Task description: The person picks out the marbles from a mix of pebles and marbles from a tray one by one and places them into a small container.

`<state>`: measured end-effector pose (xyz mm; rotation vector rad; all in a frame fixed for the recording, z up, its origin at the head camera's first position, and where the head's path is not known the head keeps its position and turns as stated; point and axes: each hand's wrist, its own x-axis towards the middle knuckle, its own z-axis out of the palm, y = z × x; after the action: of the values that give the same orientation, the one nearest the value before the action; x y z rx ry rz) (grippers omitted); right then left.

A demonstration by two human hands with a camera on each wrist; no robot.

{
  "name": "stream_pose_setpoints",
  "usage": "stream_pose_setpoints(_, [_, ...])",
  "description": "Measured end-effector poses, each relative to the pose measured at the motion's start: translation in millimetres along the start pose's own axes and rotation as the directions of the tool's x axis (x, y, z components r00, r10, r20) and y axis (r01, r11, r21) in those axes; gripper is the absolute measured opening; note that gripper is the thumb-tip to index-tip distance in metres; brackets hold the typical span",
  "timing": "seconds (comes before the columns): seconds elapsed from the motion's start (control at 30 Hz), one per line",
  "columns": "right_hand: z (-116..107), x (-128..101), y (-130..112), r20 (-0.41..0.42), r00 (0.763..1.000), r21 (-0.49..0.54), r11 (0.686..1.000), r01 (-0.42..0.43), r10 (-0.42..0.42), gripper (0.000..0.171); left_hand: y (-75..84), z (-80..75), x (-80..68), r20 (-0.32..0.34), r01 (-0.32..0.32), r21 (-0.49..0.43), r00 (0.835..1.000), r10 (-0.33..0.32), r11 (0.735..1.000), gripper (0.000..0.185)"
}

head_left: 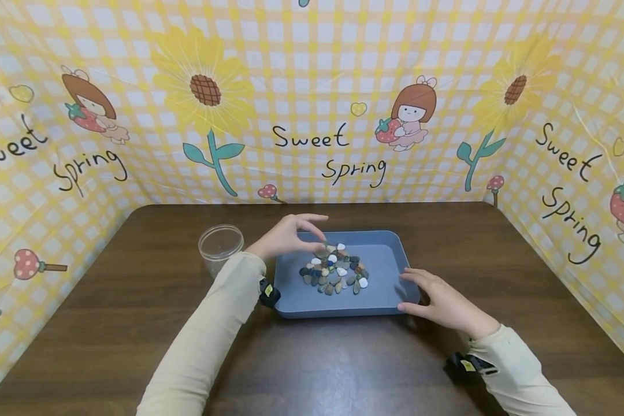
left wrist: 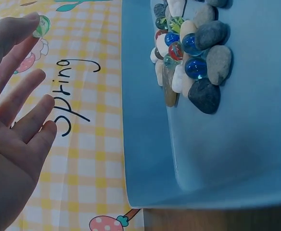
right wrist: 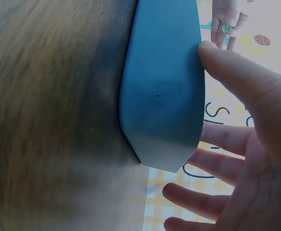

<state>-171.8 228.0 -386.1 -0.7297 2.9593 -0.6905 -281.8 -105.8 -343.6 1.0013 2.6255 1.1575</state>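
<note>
On the near part of the dark wood-grain tabletop [head_left: 135,300], two cream sleeves reach forward toward a shallow blue tray [head_left: 385,260] with rounded corners and a smooth matte surface. The right hand [head_left: 442,300] lies at the tray's near right corner, fingers straight and spread, the thumb touching the outer wall; it holds nothing. Inside the tray sits a heap of stones [head_left: 335,271], smooth rounded pebbles in grey, white and tan, mixed with glossy glass marbles [left wrist: 194,68] in blue, green and red. The left hand [head_left: 286,234] hovers over the far side of the heap, its thumb and forefinger pinching a small clear marble with green inside [left wrist: 43,25], the other fingers loosely extended. Just left of the tray stands a clear plastic jar [head_left: 221,245], round and open-topped. Behind and at both sides, a yellow checked cloth [head_left: 312,86] printed with sunflowers, cartoon girls and "Sweet Spring" encloses the tabletop.
</note>
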Motion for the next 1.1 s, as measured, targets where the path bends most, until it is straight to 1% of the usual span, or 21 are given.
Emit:
stream_pose_setpoints(0.3, [-2, -1, -3, -0.020, 1.000, -0.051, 0.999, 0.020, -0.021, 0.060, 6.3, -7.7, -5.9, -0.021, 0.006, 0.014, 1.000, -0.005, 1.000, 0.012])
stream_pose_setpoints(0.57, [-7, -2, -8, -0.029, 0.998, -0.087, 0.995, 0.055, -0.058, 0.054, 9.2, -14.5, -10.3, -0.027, 0.038, 0.008, 0.999, -0.038, 0.999, 0.010])
stream_pose_setpoints(0.83, [-10, -2, -10, -0.028, 0.998, -0.084, 0.995, 0.047, -0.049, 0.052, 7.8, -21.1, -15.6, -0.043, 0.031, 0.024, 0.999, -0.029, 0.999, 0.011])
stream_pose_setpoints(1.1, [-10, -2, -11, -0.026, 0.999, -0.065, 0.997, 0.032, -0.034, 0.051, 5.3, -29.9, -25.4, -0.071, 0.042, -0.010, 0.997, -0.042, 0.999, 0.013])
